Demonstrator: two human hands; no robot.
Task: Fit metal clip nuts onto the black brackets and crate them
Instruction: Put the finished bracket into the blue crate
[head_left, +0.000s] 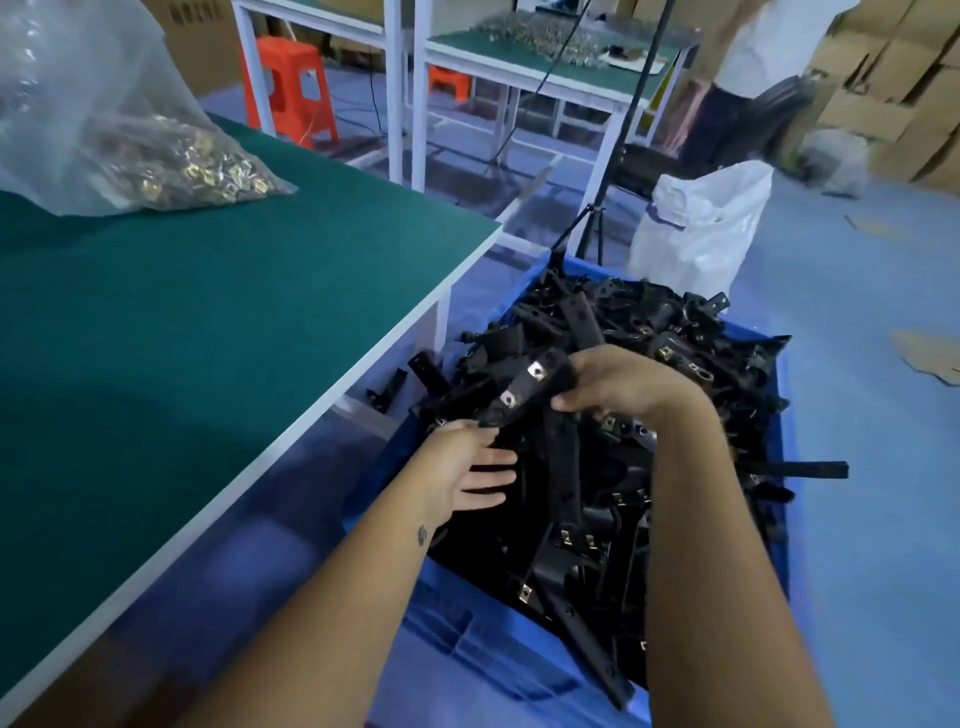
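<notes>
A blue crate (452, 629) beside the table is heaped with black brackets (649, 332), many carrying metal clip nuts. Both my hands reach into the heap. My right hand (623, 384) grips one end of a bundle of black brackets (524, 384) that shows two silver clip nuts on top. My left hand (475, 467) lies under the bundle's lower left end with its fingers stretched out flat against the brackets. A clear plastic bag of loose clip nuts (208, 161) rests on the green table top at the far left.
The green table (208, 332) with a white edge runs along the left. A white plastic bag (701, 228) and a black tripod (592, 228) stand behind the crate. Further back are an orange stool (291, 88), another green workbench (545, 57), cardboard boxes (883, 78) and a standing person (737, 73).
</notes>
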